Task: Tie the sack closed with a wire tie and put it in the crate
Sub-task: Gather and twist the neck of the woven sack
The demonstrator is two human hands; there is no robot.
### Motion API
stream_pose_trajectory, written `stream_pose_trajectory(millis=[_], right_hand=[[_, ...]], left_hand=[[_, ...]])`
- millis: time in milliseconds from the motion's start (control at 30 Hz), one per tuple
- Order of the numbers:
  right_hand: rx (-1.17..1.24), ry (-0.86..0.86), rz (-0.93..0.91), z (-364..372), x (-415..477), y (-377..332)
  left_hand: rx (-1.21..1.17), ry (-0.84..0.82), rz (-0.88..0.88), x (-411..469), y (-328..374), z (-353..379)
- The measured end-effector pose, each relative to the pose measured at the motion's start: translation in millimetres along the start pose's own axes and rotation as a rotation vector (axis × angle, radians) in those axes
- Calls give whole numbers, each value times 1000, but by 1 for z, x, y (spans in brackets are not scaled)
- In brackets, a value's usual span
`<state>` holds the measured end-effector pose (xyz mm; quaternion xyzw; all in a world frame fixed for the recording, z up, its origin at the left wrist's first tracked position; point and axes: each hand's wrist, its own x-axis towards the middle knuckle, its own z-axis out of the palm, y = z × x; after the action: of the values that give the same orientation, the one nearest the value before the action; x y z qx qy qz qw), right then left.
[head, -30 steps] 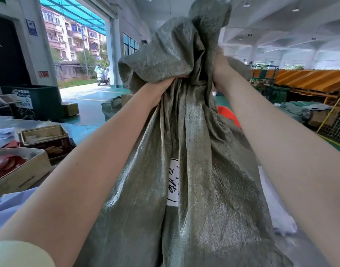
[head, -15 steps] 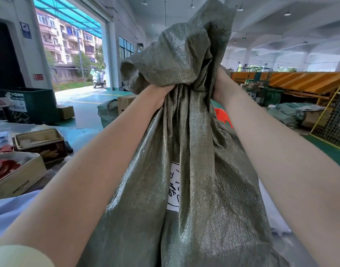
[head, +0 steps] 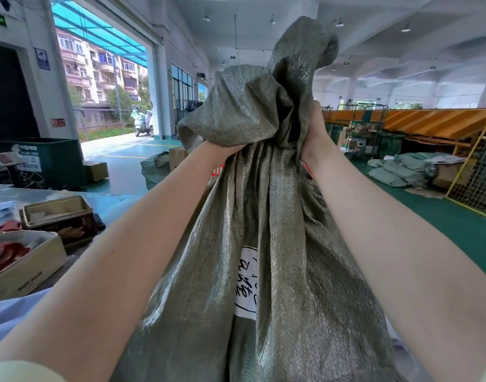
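A large grey-green woven sack (head: 264, 244) fills the middle of the head view, standing upright in front of me, with a white handwritten label (head: 246, 282) on its front. Its neck is gathered into a bunch at the top. My left hand (head: 222, 150) grips the neck from the left, mostly hidden under the flopped-over cloth. My right hand (head: 315, 133) clasps the neck from the right, fingers wrapped around the fabric. No wire tie and no crate can be made out.
On the table (head: 109, 202) at left stand a cardboard box with red tape rolls (head: 21, 263) and a dark tin box (head: 60, 219). A green bin (head: 43, 161) stands by the open doorway. Filled sacks (head: 401, 169) and a yellow wire cage (head: 476, 177) are at the right.
The sack's gathered neck sits lower in view and the loose top has flopped further left over my left hand. Both hands have kept their grip on it.
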<state>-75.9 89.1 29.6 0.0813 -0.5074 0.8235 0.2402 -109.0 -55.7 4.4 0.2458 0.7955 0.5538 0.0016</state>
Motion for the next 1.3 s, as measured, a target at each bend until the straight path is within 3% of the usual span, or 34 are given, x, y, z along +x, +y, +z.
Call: stream_pose_trajectory(millis=[133,233,300,367,433,500,600,667,700,767,867,1133,1233,1300], right_hand=[[-165,82,25,6,1,-8],[-387,12,-39,9,-6,-7],[-326,-31,20,0,-12,-4],[-233,-168,113,-21,-20,0],[-345,-360,190,-37,-31,8],[-451,-460,326,-42,-38,18],[-436,-361,393,-31,-42,29],[-388,-299,320,-21,-43,40],[-381,-268,280,-20,-39,46],[-384,-216,225,-17,-36,55],[-447,-154,194,-16,-38,59],[-432,-253,442,-26,-37,65],[-390,-208,473,-31,-34,77],[-341,-201,477,-36,-32,80]], left_hand=[[-154,19,-58,-4,-7,5],[-7,36,-158,4,-17,9],[-30,54,-142,-2,-9,12],[-171,113,-68,-9,2,12],[-399,34,-89,6,2,14],[-344,-59,-83,9,10,20],[-65,-84,-51,1,18,17],[4,20,4,1,24,14],[29,-39,73,1,23,11],[-99,-143,130,-3,27,7],[-96,-277,121,14,21,8],[-15,-362,-97,27,-4,15],[-160,-455,-88,23,-14,9],[-286,-428,-104,27,-18,4]])
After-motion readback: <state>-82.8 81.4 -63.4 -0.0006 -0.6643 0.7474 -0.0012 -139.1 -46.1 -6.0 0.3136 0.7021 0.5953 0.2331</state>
